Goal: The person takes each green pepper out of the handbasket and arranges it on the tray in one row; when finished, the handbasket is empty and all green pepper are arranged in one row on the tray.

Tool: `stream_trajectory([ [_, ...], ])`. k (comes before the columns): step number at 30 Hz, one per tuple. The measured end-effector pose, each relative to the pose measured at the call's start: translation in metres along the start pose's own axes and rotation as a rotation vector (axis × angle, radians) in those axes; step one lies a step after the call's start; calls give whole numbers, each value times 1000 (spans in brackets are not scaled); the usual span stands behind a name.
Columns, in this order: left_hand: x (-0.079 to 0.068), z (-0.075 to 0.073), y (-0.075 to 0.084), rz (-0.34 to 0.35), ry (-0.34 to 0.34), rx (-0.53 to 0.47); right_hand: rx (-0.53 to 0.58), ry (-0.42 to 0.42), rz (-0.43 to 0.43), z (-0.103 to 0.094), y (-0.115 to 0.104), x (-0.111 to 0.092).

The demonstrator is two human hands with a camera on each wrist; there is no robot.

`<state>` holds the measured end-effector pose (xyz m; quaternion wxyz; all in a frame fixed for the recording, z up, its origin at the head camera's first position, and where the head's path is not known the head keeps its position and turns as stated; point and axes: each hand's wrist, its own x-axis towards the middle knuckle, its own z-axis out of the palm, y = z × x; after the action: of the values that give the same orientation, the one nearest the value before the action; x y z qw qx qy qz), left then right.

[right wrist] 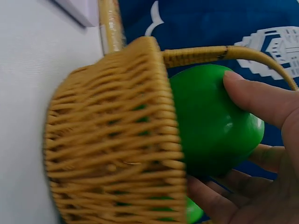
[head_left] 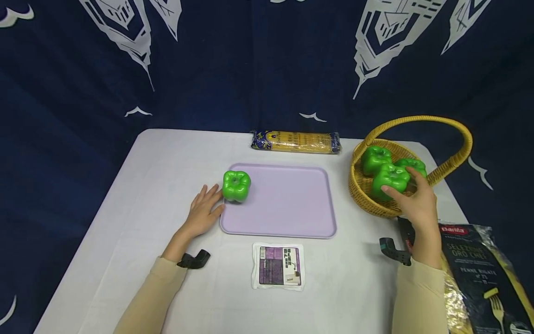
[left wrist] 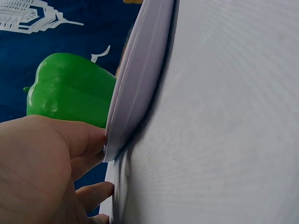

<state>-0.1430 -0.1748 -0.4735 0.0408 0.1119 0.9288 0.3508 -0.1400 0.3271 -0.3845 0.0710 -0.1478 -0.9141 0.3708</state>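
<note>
In the head view my right hand [head_left: 417, 204] reaches into a wicker basket [head_left: 371, 205], thumb and fingers around a green bell pepper [head_left: 390, 180]. The right wrist view shows that same pepper [right wrist: 210, 121] above the basket rim, the thumb on its top side. Two more green peppers [head_left: 376, 158] lie behind it in the basket. My left hand [head_left: 203, 214] rests spread on the table, fingertips at the left edge of a lilac tray [head_left: 283, 204]. Another green bell pepper [head_left: 236, 186] sits on that tray's left side, right beside the fingers.
A pack of long pasta [head_left: 296, 142] lies behind the tray. In front of it is a flat white and purple packet [head_left: 278, 266]. A large black penne bag [head_left: 479, 273] lies at the right under my forearm. The basket's handle [head_left: 417, 120] arches upward.
</note>
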Motion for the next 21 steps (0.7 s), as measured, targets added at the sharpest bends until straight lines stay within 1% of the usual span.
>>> stream_trajectory([
  [4, 0, 0, 1, -4, 3, -3, -1, 44, 29, -11, -7, -8],
  [7, -1, 0, 1, -2, 2, -8, -1, 72, 44, -16, -13, -15],
  [11, -1, -1, 1, -5, -1, -5, 20, 101, 20, -16, -21, -23],
  [16, -1, 0, 1, -2, -1, -2, 52, 114, -89, -9, -33, -33],
  [19, -1, 0, 0, 1, 5, 4, 83, 87, -170, 1, -43, -35],
  [21, -1, 0, 0, 5, 9, 5, 116, 53, -209, 10, -49, -36],
])
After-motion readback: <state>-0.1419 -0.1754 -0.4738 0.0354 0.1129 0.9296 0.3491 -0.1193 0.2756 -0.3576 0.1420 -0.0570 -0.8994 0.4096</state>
